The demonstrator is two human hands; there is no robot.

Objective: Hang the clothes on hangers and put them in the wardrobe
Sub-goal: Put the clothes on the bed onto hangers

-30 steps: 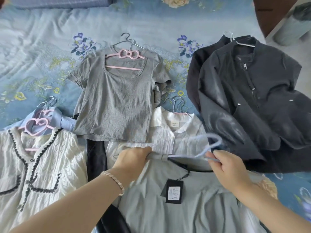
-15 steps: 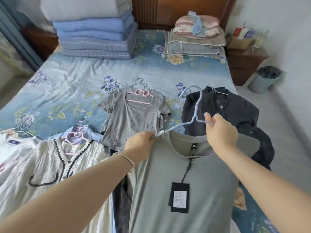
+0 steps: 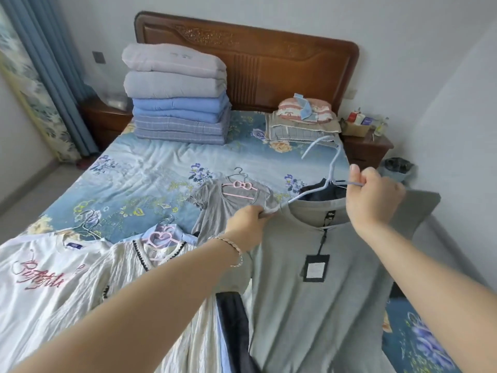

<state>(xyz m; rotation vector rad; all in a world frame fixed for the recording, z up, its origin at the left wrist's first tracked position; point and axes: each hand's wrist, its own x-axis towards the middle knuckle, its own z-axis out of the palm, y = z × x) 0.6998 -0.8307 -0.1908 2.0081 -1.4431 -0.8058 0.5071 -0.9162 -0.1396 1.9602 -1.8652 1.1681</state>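
Note:
A grey-green shirt [image 3: 317, 305] with a black tag [image 3: 316, 267] hangs on a pale blue hanger [image 3: 332, 168], lifted above the bed. My left hand [image 3: 248, 224] grips the hanger's left arm together with the shirt's shoulder. My right hand [image 3: 373, 196] grips the hanger's right arm just below the hook. The shirt's right shoulder is hidden behind my right hand. Other clothes lie on hangers on the bed: a grey tee [image 3: 223, 208] on a pink hanger, a cream knit cardigan [image 3: 139, 267], a white printed tee [image 3: 40, 270] and a dark jacket [image 3: 326, 191], mostly hidden.
The bed [image 3: 139, 173] has a blue floral sheet. Folded quilts [image 3: 177, 95] and a pillow pile [image 3: 302, 122] sit by the wooden headboard [image 3: 269, 60]. A nightstand [image 3: 368, 149] and a bin [image 3: 398, 168] stand at the right, curtains [image 3: 45, 63] at the left.
Both hands have lifted the hanger with the grey-green shirt up off the bed. My view has tilted up, from the clothes to the headboard and the wall.

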